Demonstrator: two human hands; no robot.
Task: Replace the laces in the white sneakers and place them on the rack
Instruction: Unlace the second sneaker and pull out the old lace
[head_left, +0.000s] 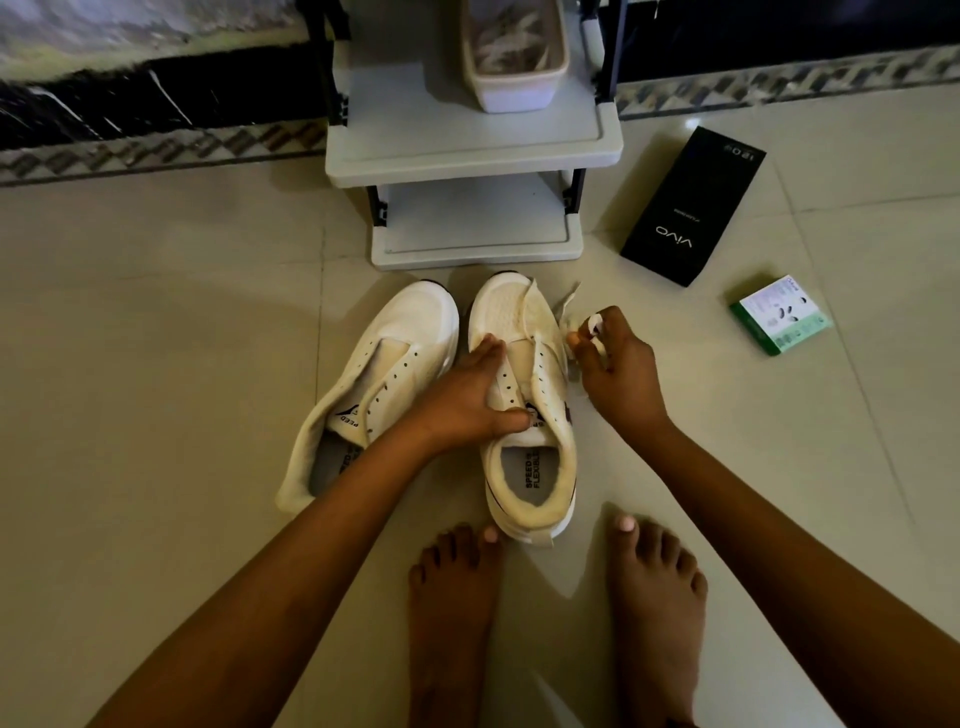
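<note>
White sneakers (447, 395), grey rack (467, 140), black box (693, 208)

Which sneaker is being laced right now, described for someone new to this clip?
Start at the grey rack; two white sneakers lie on the floor before it. It is the right sneaker, pressed by the left hand. Only it has a lace, pinched by the right hand.
</note>
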